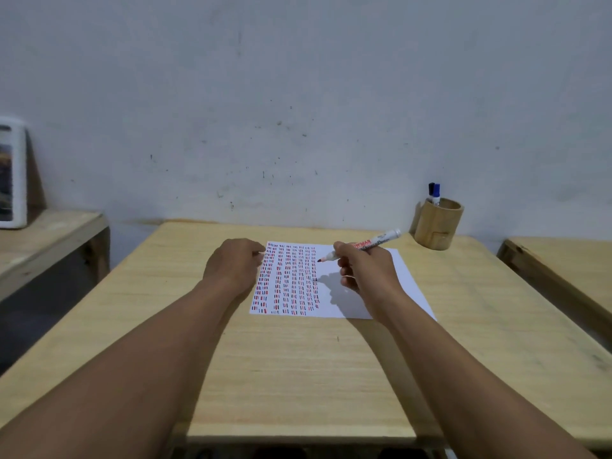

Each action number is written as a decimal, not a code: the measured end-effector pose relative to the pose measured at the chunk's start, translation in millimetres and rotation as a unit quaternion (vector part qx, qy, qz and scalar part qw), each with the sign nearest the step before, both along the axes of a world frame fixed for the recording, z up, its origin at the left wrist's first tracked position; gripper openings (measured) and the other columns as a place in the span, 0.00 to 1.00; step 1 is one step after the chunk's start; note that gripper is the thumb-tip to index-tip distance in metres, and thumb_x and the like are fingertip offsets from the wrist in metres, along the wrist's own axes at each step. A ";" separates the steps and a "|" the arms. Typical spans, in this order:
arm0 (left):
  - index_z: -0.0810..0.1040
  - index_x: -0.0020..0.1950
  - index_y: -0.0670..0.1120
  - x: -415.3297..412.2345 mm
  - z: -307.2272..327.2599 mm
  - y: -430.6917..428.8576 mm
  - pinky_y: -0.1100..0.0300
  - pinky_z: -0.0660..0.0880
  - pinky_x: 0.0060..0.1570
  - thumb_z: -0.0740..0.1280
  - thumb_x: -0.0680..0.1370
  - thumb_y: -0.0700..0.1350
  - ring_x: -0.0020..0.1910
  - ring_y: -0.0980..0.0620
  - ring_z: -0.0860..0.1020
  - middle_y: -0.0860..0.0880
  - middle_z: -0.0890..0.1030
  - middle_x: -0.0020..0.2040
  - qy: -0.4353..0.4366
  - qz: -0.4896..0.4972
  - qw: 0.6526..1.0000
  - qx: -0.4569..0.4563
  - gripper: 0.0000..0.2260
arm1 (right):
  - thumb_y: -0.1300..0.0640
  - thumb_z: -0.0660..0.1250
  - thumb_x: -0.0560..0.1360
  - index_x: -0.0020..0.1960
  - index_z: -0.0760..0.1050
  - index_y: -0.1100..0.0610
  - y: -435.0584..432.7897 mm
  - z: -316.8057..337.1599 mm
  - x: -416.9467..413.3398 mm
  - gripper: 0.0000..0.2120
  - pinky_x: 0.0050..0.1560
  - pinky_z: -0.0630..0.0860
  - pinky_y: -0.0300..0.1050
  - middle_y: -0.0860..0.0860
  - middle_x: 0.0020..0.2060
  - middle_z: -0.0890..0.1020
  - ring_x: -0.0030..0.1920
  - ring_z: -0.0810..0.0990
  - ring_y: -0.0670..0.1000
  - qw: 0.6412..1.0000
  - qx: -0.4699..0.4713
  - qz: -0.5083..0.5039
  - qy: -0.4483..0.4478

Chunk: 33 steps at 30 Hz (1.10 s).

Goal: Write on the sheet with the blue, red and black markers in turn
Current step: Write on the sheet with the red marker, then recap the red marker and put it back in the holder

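A white sheet (361, 293) lies on the wooden table (298, 366), its left half filled with columns of short blue, red and black dashes. My right hand (366, 270) holds an uncapped red marker (371, 244) over the sheet's upper middle, tip pointing left just above the paper beside the last column. My left hand (231, 266) rests at the sheet's left edge with fingers curled; anything inside it is hidden. The blue marker (437, 193) and black marker (431, 188) stand capped in a bamboo cup (437, 228) at the table's back right.
A grey wall stands right behind the table. A lower wooden shelf (49, 240) at the left carries a white-framed object (13, 177). Another wooden table (569, 270) stands at the right, across a narrow gap.
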State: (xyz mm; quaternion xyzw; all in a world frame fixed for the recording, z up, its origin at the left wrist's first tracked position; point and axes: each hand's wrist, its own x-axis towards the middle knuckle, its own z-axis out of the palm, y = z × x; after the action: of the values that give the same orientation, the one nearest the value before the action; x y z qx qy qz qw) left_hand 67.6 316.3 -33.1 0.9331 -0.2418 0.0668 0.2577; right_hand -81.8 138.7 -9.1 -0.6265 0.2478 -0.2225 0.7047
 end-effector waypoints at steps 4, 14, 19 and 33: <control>0.86 0.54 0.46 -0.5 0.9 1.8 0.60 0.77 0.41 0.67 0.79 0.36 0.42 0.52 0.82 0.50 0.86 0.45 -0.013 0.021 0.999 -0.034 0.10 | 0.60 0.67 0.77 0.41 0.80 0.61 1.5 7.6 2.7 0.08 0.31 0.75 0.41 0.53 0.30 0.77 0.29 0.74 0.49 0.998 0.058 0.002 -0.003; 0.85 0.44 0.51 -35.5 55.8 -27.5 0.54 0.78 0.49 0.71 0.79 0.44 0.46 0.48 0.83 0.56 0.87 0.41 0.117 -0.059 0.940 -0.316 0.05 | 0.59 0.71 0.78 0.48 0.83 0.66 3.9 29.1 -2.8 0.08 0.32 0.78 0.37 0.52 0.32 0.79 0.30 0.76 0.46 0.992 0.111 -0.008 -0.061; 0.85 0.51 0.46 -58.0 75.7 -44.2 0.58 0.74 0.41 0.70 0.80 0.44 0.44 0.50 0.82 0.48 0.87 0.47 0.193 -0.092 0.902 -0.374 0.05 | 0.60 0.72 0.77 0.46 0.83 0.64 -1.3 46.1 -10.7 0.07 0.31 0.78 0.35 0.53 0.32 0.79 0.30 0.77 0.46 0.987 0.120 -0.013 -0.105; 0.85 0.51 0.43 -90.5 96.7 -76.2 0.58 0.76 0.45 0.69 0.80 0.44 0.44 0.52 0.81 0.47 0.87 0.46 0.246 -0.128 0.877 -0.392 0.06 | 0.60 0.73 0.77 0.43 0.82 0.63 -17.8 64.0 -29.3 0.07 0.32 0.79 0.35 0.53 0.31 0.81 0.29 0.78 0.46 0.981 0.140 -0.014 -0.134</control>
State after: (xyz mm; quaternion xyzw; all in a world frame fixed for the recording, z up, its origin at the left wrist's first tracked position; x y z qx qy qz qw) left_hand -22.9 240.1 63.6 0.7031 -0.2425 -0.1088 0.6595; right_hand -111.1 120.9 54.8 -0.4827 0.1888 -0.2774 0.8089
